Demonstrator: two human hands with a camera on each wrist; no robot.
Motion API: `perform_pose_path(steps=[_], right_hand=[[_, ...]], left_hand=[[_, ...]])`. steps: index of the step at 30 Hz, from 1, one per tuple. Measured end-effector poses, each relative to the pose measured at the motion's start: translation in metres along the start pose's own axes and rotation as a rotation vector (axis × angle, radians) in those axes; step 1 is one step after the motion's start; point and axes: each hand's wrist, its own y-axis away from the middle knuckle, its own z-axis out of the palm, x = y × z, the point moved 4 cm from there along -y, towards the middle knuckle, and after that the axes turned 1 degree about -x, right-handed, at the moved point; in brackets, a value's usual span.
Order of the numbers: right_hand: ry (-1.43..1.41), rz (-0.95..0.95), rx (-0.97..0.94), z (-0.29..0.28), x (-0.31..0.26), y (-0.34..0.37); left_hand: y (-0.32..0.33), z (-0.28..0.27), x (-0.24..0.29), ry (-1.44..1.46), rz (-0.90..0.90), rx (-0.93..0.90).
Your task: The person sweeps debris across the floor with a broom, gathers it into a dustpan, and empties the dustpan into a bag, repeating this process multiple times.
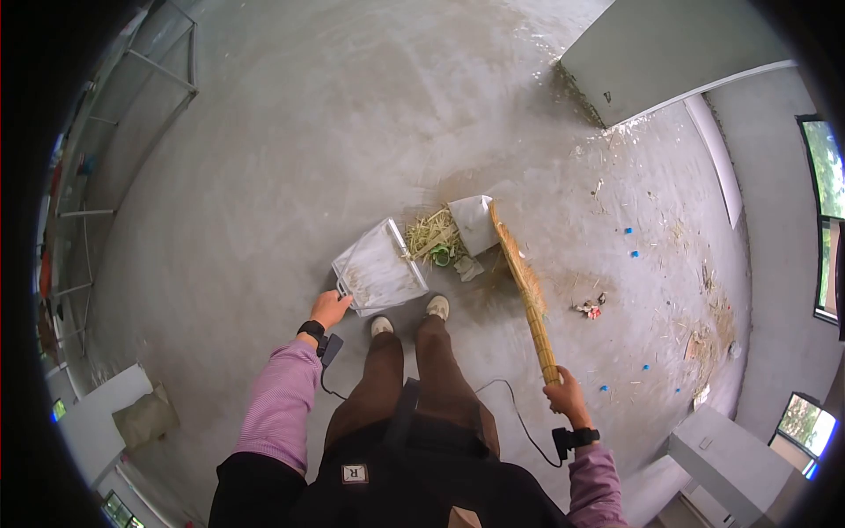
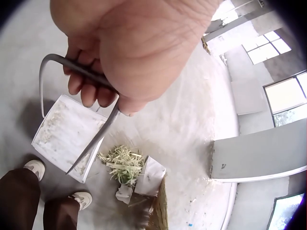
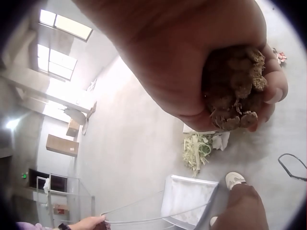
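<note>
My left hand (image 1: 330, 308) grips the thin metal handle (image 2: 79, 67) of a white dustpan (image 1: 380, 268), which lies on the floor just ahead of my feet. Against the dustpan's right edge is a heap of pale straw-like scraps (image 1: 429, 233) with a green piece (image 1: 441, 255) in it. A white box-like piece (image 1: 473, 225) and a crumpled pale scrap (image 1: 468, 268) lie beside the heap. My right hand (image 1: 568, 398) is wrapped round the handle end of a straw broom (image 1: 531, 299). The broom's far end reaches down beside the white piece.
More litter lies to the right: a red and white scrap (image 1: 591, 310), small blue bits (image 1: 629, 231) and loose straw near the wall. A large grey block (image 1: 678, 53) stands at the upper right, a white cabinet (image 1: 735, 462) at the lower right. Metal frames (image 1: 163, 70) line the left side.
</note>
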Motion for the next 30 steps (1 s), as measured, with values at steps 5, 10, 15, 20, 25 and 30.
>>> perform_pose_path(steps=[5, 10, 15, 20, 25, 30], right_hand=[[-0.123, 0.042, 0.022, -0.02, -0.01, 0.022], [-0.095, -0.062, 0.137, -0.018, -0.045, -0.018], [0.072, -0.068, 0.144, -0.005, -0.109, -0.057], [0.388, -0.16, 0.092, 0.035, -0.121, -0.071], [0.64, -0.348, 0.109, 0.029, -0.096, -0.046], [0.714, -0.386, 0.126, -0.014, -0.085, -0.018]], left_hand=[[0.006, -0.002, -0.006, -0.001, 0.004, 0.016], [0.016, -0.016, -0.001, 0.009, 0.055, 0.05], [0.013, -0.026, -0.005, -0.07, -0.032, 0.01], [0.015, -0.036, -0.004, -0.108, -0.058, -0.017], [0.023, -0.037, -0.011, -0.083, -0.075, 0.005], [0.019, -0.032, -0.028, -0.093, -0.074, 0.004]])
